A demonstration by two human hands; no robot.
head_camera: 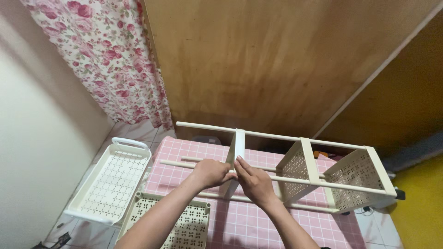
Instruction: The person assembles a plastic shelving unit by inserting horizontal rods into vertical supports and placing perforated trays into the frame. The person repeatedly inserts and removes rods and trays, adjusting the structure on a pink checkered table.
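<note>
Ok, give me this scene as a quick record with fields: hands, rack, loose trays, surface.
left hand: on the rack's front rod, beside the left shelf
right hand: fingers on the same shelf
rack: cream, lying on its side, rods horizontal
left shelf: seen edge-on, on the rods
other shelves: two perforated, fitted toward the right end
loose trays: one with a handle on the floor; one at the near-left edge
surface: pink checked cloth
backdrop: wooden panel, floral curtain
</note>
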